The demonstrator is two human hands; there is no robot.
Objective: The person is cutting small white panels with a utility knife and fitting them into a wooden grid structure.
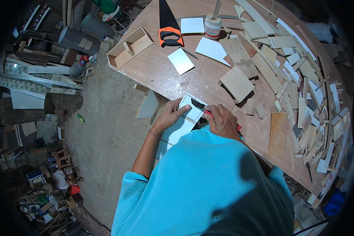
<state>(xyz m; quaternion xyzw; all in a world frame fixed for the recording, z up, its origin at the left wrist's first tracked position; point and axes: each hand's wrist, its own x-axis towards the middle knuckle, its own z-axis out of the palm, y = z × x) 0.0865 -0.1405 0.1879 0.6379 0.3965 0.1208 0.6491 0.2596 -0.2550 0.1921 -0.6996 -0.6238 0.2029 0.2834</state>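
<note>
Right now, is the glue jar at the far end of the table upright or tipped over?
Upright. The glue jar stands on its base on the table, with a stick rising straight out of its top, beside the handsaw.

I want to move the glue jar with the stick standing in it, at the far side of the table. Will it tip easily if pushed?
Probably somewhat. The glue jar is taller than it is wide, and the stick rises well above its mouth, so a push up high could topple it. It is round, so once on its side it would likely roll across the table.
</note>
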